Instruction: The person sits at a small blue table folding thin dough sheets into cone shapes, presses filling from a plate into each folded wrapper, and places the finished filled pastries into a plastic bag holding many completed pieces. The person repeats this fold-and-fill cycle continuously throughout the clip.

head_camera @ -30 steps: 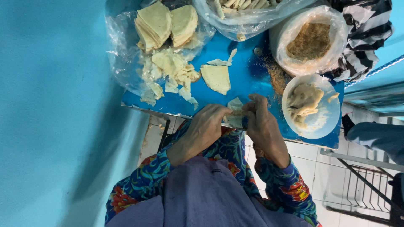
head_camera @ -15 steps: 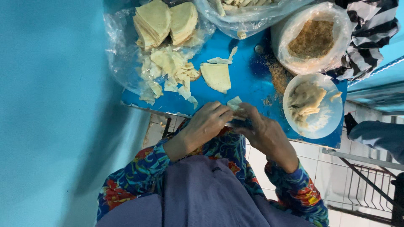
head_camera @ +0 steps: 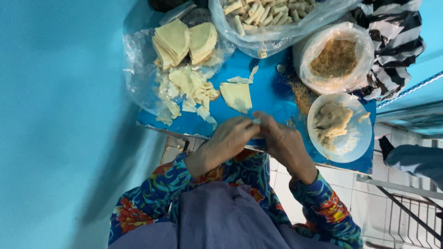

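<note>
My left hand (head_camera: 229,138) and my right hand (head_camera: 282,140) meet at the near edge of a small blue table (head_camera: 272,94), fingers curled together around a small pale pastry wrapper piece (head_camera: 256,121) that is mostly hidden between them. Just beyond my fingers lies a single flat pastry sheet (head_camera: 236,96). Further left, a pile of torn sheets (head_camera: 187,90) and two stacks of folded wrappers (head_camera: 184,41) rest on clear plastic.
A plastic bag of rolled pastries (head_camera: 267,16) sits at the far edge. A bag of brown crumbly filling (head_camera: 336,57) and a white bowl of pale filling (head_camera: 339,127) stand at the right. Striped cloth (head_camera: 397,46) lies beyond them. A blue wall is on the left.
My hands have shifted slightly left and closed tighter over the small wrapper, which shows less than before. The view has moved a little.
</note>
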